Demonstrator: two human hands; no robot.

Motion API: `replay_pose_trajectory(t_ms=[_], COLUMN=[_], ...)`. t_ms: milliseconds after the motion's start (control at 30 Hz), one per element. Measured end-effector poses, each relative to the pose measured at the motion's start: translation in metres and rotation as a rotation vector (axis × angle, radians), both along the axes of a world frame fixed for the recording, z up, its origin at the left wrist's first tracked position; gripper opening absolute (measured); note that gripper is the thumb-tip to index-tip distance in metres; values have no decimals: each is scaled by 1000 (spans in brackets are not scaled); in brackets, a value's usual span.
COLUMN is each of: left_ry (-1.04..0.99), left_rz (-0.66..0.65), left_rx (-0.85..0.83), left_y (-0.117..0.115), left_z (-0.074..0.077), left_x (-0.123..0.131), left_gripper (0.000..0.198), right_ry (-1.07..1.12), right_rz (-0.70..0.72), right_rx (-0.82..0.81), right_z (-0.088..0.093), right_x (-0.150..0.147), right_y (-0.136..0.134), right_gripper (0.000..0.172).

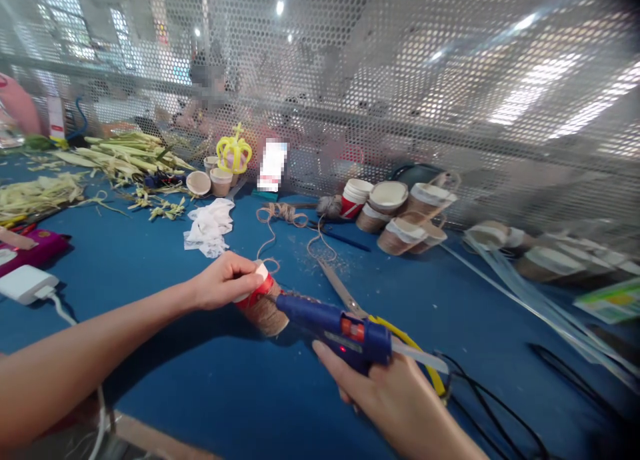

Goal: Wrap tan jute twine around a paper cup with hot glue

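My left hand (227, 280) grips a red-and-white paper cup (267, 307) by its rim end, with the cup tilted on its side. Brown twine is wound round the cup's lower part. My right hand (365, 380) is wrapped around the handle of a blue glue gun (325, 320), whose nozzle is at the cup's side, by the edge of the twine. A clear glue stick (420, 357) pokes out of the gun's back, and a small red light glows on its body. Behind the gun lie scissors (345, 293) with yellow handles, partly hidden.
A twine bundle (283, 212) and crumpled white cloth (210, 227) lie ahead. Twine-wrapped cups (400, 237) stand at back right, near clear glue sticks (525, 307). Dried husks (125, 157) and a yellow crown (234, 155) are at back left. A perforated metal screen (320, 67) borders the blue table.
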State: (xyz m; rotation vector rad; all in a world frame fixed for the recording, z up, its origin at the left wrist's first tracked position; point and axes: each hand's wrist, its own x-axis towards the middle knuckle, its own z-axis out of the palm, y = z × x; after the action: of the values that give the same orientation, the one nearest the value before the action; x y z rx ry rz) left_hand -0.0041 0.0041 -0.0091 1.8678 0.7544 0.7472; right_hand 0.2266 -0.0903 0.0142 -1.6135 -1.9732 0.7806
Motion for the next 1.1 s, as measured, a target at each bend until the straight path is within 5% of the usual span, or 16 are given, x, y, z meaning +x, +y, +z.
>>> replay_pose_trajectory(t_ms=[200, 367, 600, 900, 1100], left_ry=[-13, -86, -75, -31, -13], left_rz=[-3, -59, 13, 10, 30], left_rx=[16, -60, -52, -38, 28], left_y=[0, -1, -2, -2, 0], left_z=[1, 0, 0, 2, -2], left_x=[1, 1, 3, 3, 2], left_gripper=[34, 31, 34, 31, 39], right_ry=[-28, -10, -52, 69, 231], right_rz=[7, 4, 4, -150, -214], right_rx=[21, 32, 86, -60, -146], right_z=[-2, 1, -12, 12, 12], right_x=[4, -15, -24, -19, -11], right_y=[3, -3, -6, 2, 12], right_gripper=[23, 10, 21, 15, 31])
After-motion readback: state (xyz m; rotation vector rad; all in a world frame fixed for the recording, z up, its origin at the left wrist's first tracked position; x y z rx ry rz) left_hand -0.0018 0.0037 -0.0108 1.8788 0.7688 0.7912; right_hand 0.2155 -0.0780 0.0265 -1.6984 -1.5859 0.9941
